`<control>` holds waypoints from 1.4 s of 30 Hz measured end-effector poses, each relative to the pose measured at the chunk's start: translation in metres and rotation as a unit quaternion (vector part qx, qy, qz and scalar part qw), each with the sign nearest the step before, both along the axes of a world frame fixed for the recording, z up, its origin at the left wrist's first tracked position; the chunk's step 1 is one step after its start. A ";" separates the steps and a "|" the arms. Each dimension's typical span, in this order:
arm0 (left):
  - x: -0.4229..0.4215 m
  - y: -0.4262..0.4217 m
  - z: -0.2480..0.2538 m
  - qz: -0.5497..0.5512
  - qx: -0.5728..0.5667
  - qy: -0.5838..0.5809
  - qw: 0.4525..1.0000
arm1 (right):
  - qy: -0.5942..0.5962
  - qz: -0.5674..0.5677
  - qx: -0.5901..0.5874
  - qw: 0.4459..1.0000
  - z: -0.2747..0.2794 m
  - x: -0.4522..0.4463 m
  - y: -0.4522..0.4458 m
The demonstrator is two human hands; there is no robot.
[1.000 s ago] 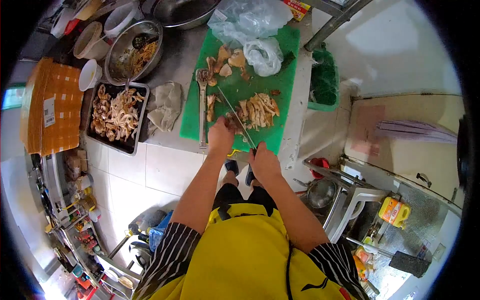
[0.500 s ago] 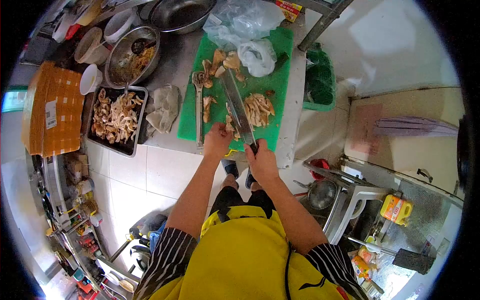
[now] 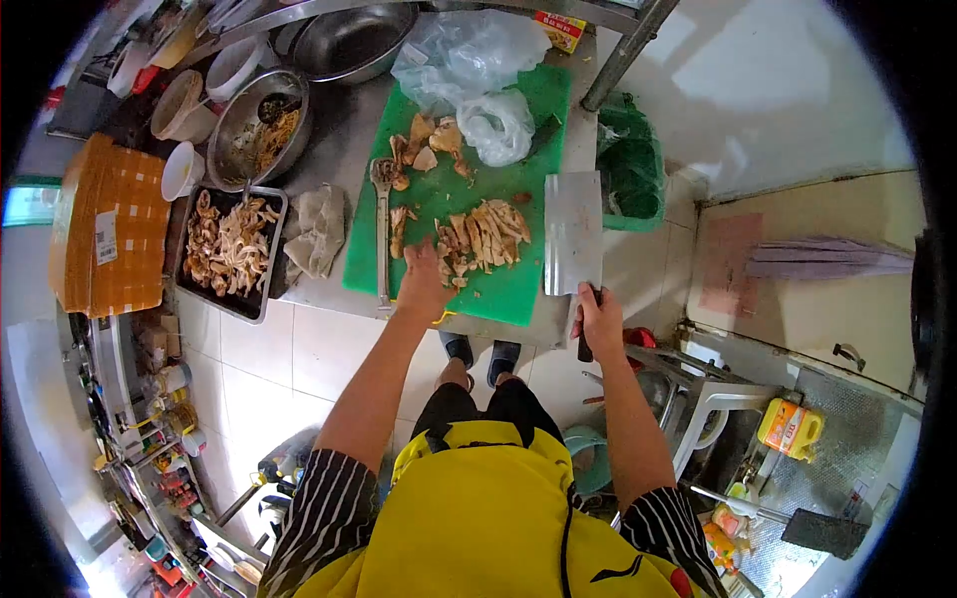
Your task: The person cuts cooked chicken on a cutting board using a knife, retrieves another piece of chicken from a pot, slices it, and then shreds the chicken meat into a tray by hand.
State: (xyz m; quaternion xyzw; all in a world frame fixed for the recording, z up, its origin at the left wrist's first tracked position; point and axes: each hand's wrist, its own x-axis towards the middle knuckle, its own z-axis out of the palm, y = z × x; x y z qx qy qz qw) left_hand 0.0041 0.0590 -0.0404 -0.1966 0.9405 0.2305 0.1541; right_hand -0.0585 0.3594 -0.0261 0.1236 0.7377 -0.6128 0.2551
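Note:
A cleaver [image 3: 573,237] with a broad blade is gripped by its dark handle in my right hand [image 3: 600,321], beside the right edge of the green cutting board [image 3: 498,299]. My left hand [image 3: 427,279] is low on the board with its fingers apart, at the left end of a row of sliced cooked meat [image 3: 488,237] that looks like chicken. Farther up the board are larger meat pieces [image 3: 434,140]. Metal tongs [image 3: 383,229] lie along the board's left side, and a clear plastic bag [image 3: 498,125] covers part of its top.
Left of the board are a crumpled cloth or bag [image 3: 317,231], a black tray [image 3: 261,307] of cut meat and a steel bowl [image 3: 227,149] with shredded food. An orange woven basket [image 3: 110,229] stands farther left. A green bin [image 3: 633,169] is beyond the counter's right edge.
My right hand has carried the cleaver from above the meat to the board's right side, its blade now showing broadside. My left hand remains by the slices, its fingers more extended.

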 end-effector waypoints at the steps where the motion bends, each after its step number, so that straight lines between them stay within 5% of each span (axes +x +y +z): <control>1: -0.004 -0.004 -0.005 -0.044 -0.042 0.008 0.998 | -0.010 0.005 -0.011 1.000 -0.006 -0.004 0.001; 12: -0.067 0.002 0.035 -0.016 0.052 -0.126 0.991 | -0.041 0.140 -0.015 0.989 -0.024 -0.012 -0.021; 15: -0.064 0.010 0.022 -0.008 0.066 0.002 0.998 | -0.054 0.145 -0.027 0.988 -0.028 -0.012 -0.028; 30: -0.057 0.040 0.008 0.088 0.146 0.071 0.983 | -0.049 0.161 -0.068 0.983 -0.026 -0.012 -0.031; 42: -0.041 0.016 0.053 0.032 0.071 0.165 0.983 | -0.037 0.150 -0.026 0.988 0.072 0.000 -0.065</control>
